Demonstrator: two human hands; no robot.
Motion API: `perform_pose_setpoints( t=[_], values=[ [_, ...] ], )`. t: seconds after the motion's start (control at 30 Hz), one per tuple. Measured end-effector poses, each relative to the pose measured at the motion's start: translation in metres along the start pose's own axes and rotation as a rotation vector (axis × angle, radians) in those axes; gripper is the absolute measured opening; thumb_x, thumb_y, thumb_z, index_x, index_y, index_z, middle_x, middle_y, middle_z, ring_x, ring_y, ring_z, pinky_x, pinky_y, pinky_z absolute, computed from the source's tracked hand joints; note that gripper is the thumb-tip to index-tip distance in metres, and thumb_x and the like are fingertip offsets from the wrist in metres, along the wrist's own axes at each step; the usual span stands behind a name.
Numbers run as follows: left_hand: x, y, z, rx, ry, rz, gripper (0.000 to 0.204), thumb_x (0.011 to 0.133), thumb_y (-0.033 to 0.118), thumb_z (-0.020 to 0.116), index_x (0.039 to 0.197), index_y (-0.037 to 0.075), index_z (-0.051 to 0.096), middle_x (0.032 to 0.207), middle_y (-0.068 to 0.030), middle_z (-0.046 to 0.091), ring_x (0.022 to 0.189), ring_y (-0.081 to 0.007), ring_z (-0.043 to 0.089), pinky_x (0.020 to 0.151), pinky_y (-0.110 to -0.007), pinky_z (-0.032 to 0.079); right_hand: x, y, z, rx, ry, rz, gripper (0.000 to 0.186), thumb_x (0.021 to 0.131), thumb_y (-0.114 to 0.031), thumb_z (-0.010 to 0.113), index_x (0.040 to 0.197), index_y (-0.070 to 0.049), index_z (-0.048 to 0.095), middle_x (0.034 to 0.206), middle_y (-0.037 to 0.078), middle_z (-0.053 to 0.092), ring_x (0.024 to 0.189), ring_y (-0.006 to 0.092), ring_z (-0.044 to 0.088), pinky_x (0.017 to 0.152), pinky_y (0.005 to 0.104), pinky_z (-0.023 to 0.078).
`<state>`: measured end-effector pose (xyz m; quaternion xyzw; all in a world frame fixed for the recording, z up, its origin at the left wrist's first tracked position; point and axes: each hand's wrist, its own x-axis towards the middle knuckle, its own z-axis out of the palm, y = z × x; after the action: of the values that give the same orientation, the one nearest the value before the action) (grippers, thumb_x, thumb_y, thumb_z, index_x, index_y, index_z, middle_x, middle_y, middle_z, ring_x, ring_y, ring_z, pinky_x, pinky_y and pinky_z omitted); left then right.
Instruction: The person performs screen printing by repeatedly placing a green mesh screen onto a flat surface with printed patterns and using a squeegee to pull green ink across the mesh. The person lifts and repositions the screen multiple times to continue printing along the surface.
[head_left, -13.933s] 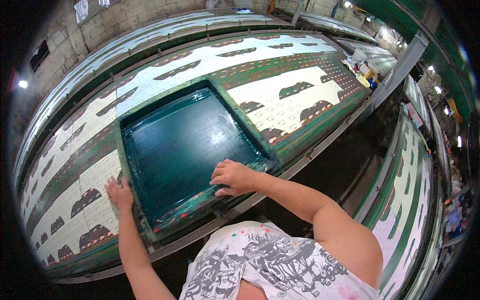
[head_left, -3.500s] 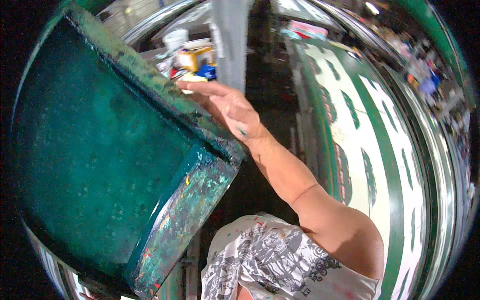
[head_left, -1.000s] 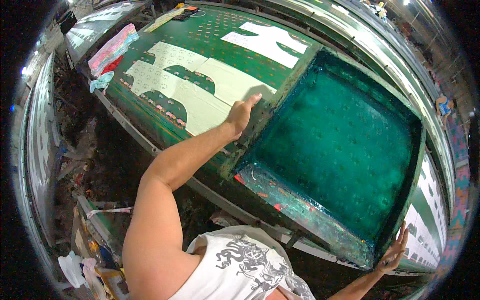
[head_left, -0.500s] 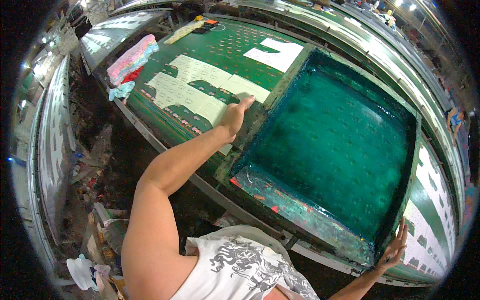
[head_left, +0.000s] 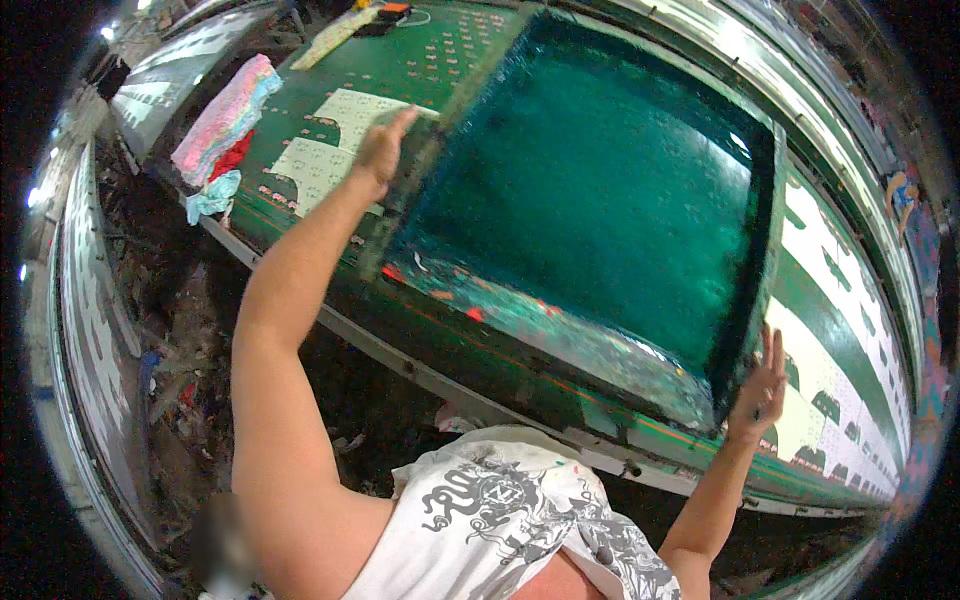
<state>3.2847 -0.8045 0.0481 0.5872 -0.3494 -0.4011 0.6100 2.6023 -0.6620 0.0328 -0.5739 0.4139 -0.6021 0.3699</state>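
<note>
A large screen-printing frame (head_left: 777, 215) with dark green mesh is tilted across the long green table, between my arms. My left hand (head_left: 380, 158) holds its left side, fingers stretched along the wood. On the right side, near the lower corner, my right hand (head_left: 758, 398) grips the rim with its fingers pointing up along it. The undersides of both grips are hidden. Pale cut fabric pieces (head_left: 352, 112) with small prints lie on the table beside my left hand. More pale pieces (head_left: 797, 415) with dark green shapes lie to the right of the frame.
A folded pastel towel (head_left: 222, 120), a red cloth (head_left: 232, 157) and a light blue cloth (head_left: 212, 198) rest on the table's left edge. A long yellowish strip (head_left: 335, 38) and an orange-black object (head_left: 392, 14) lie at the far left. Other long tables (head_left: 95, 270) run alongside.
Both hands have carried the frame up and leftward in the view. It now covers the far white piece and part of the near fabric; more printed pieces show on the right.
</note>
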Motion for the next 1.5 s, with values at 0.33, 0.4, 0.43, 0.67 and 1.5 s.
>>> perform_pose_setpoints(
  t=[0.33, 0.4, 0.43, 0.67, 1.5],
  values=[
    [0.123, -0.032, -0.174, 0.238, 0.022, 0.062, 0.079, 0.102, 0.061, 0.067, 0.148, -0.004, 0.068, 0.141, -0.0144, 0.072, 0.128, -0.023, 0.065, 0.112, -0.036, 0.046, -0.022, 0.058, 0.197, 0.198, 0.064, 0.232, 0.085, 0.108, -0.06, 0.05, 0.168, 0.001, 0.044, 0.175, 0.019, 0.039, 0.158, 0.0353, 0.035, 0.128, 0.0516, 0.028],
    [0.134, -0.052, -0.2, 0.311, 0.113, 0.11, 0.083, 0.102, 0.061, 0.067, 0.152, -0.004, 0.064, 0.15, -0.0204, 0.067, 0.137, -0.0265, 0.062, 0.116, -0.038, 0.044, -0.027, 0.063, 0.21, 0.262, 0.077, 0.307, 0.084, 0.108, -0.059, 0.052, 0.168, -0.001, 0.044, 0.174, 0.017, 0.038, 0.154, 0.0349, 0.038, 0.128, 0.05, 0.03],
    [0.135, -0.058, -0.198, 0.322, 0.095, 0.08, 0.083, 0.102, 0.061, 0.067, 0.153, -0.004, 0.064, 0.152, -0.0216, 0.065, 0.139, -0.0278, 0.061, 0.118, -0.039, 0.043, -0.032, 0.063, 0.214, 0.284, 0.097, 0.344, 0.084, 0.108, -0.059, 0.054, 0.169, -0.002, 0.044, 0.174, 0.016, 0.037, 0.152, 0.0347, 0.039, 0.128, 0.0492, 0.032],
    [0.156, -0.111, -0.257, 0.163, -0.133, -0.122, 0.083, 0.105, 0.06, 0.063, 0.155, -0.006, 0.061, 0.157, -0.0234, 0.061, 0.146, -0.0305, 0.055, 0.125, -0.042, 0.035, -0.062, 0.105, 0.232, -0.047, -0.142, -0.237, 0.055, 0.116, -0.022, 0.055, 0.17, -0.025, 0.043, 0.175, 0.022, 0.039, 0.159, 0.0437, 0.037, 0.122, 0.0638, 0.04],
    [0.098, -0.145, -0.22, 0.147, -0.048, 0.093, 0.047, 0.111, 0.044, 0.062, 0.096, 0.001, 0.069, 0.088, 0.0011, 0.059, 0.088, -0.0171, 0.056, 0.09, -0.039, 0.043, -0.079, 0.075, 0.219, 0.263, 0.191, 0.23, 0.08, 0.105, -0.055, 0.059, 0.162, 0.001, 0.052, 0.165, 0.014, 0.054, 0.15, 0.0298, 0.049, 0.124, 0.0461, 0.033]
  ],
)
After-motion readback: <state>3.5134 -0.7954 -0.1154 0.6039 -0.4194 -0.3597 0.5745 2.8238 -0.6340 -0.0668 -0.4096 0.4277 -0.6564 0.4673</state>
